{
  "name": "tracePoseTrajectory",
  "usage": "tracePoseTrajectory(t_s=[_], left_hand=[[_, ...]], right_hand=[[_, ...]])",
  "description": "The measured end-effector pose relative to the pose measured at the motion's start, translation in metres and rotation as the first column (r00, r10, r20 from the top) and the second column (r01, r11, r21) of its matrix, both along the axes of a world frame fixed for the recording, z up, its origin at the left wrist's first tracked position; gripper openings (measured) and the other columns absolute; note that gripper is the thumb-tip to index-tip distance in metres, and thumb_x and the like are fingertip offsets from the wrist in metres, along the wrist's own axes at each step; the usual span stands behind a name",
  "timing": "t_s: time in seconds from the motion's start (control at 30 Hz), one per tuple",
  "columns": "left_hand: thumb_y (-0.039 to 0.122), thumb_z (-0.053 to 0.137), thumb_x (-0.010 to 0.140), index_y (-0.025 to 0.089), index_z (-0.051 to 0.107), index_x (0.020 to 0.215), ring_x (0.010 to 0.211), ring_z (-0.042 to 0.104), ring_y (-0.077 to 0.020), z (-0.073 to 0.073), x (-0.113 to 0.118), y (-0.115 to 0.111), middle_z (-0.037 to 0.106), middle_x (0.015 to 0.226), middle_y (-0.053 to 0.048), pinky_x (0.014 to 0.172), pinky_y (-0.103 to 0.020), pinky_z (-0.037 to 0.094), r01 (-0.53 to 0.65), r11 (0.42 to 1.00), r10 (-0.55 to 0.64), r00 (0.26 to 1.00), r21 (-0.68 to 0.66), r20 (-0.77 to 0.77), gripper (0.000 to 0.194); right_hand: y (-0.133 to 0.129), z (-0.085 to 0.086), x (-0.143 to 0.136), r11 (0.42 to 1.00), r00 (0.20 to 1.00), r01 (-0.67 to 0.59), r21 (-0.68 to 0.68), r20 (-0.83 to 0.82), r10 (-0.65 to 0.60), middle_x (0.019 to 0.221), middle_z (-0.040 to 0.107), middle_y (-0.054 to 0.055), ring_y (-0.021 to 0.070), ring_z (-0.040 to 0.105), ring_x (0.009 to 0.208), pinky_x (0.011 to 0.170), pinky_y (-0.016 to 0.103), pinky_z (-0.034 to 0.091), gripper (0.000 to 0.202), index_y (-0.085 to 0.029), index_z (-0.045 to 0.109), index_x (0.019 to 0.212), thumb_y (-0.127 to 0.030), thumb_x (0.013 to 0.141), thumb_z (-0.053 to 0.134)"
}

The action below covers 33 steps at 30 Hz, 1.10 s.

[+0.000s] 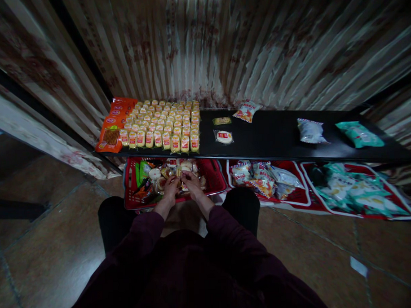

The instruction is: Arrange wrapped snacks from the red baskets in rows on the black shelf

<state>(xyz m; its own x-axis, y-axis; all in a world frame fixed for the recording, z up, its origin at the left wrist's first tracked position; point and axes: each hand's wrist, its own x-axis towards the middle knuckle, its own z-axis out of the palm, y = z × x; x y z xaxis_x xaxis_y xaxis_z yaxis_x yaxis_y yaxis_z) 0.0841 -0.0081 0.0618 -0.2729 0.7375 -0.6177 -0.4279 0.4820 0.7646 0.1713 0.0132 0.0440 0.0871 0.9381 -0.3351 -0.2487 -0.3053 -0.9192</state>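
My left hand (172,185) and my right hand (192,182) are close together over the left red basket (215,175). Their fingers are closed on a small wrapped snack cake (179,171) between them, partly covered by the fingertips. Beneath and around the hands, the basket holds round wrapped cakes (155,174) and a green packet (144,168). On the black shelf (259,138) just above, tight rows of small yellow wrapped cakes (157,137) stand upright, with a large orange snack bag (118,116) lying at their left end.
On the shelf lie a flat wrapped cake (224,136), a thin wrapped snack (222,120), a red-and-white chip bag (247,110), a pale bag (311,131) and a teal bag (359,134). Two more red baskets, a middle one (302,180) and a right one (409,209), hold snack bags underneath.
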Motion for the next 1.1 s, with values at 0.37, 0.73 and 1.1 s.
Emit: tracePoseTrajectory(t_s=[0.37,0.73,1.1], left_hand=[[0.021,0.059,0.076,0.018,0.056,0.083,0.06,0.055,-0.0088,-0.001,-0.007,0.005,0.058,0.068,0.0,0.062,-0.021,0.045,-0.04,0.989,0.065,0.983,-0.142,0.172,0.008],[0.015,0.043,0.082,0.015,0.057,0.078,0.063,0.059,-0.0128,-0.003,-0.015,0.008,0.059,0.068,-0.005,0.064,-0.024,0.051,-0.043,0.982,0.11,0.92,-0.182,0.377,0.014],[0.011,0.048,0.078,0.013,0.062,0.087,0.057,0.058,-0.0129,-0.007,-0.018,0.01,0.062,0.066,-0.005,0.055,-0.023,0.049,-0.099,0.986,0.152,0.876,-0.138,0.458,0.017]], right_hand=[[0.002,-0.002,-0.002,1.0,0.998,-0.016,0.012,0.063,0.015,0.088,0.07,-0.001,0.0135,0.061,0.085,0.082,0.025,0.046,0.02,-0.021,0.068,0.083,-0.02,0.065,0.059],[0.002,0.004,-0.004,0.999,0.999,-0.024,0.026,0.039,0.023,0.083,0.07,-0.001,0.0135,0.062,0.079,0.078,0.026,0.047,0.018,-0.021,0.069,0.081,-0.019,0.067,0.058],[0.0,0.006,-0.007,0.996,0.985,-0.077,0.038,0.157,0.07,0.084,0.07,0.0,0.0126,0.062,0.077,0.071,0.023,0.05,0.02,-0.021,0.069,0.084,-0.02,0.072,0.053]])
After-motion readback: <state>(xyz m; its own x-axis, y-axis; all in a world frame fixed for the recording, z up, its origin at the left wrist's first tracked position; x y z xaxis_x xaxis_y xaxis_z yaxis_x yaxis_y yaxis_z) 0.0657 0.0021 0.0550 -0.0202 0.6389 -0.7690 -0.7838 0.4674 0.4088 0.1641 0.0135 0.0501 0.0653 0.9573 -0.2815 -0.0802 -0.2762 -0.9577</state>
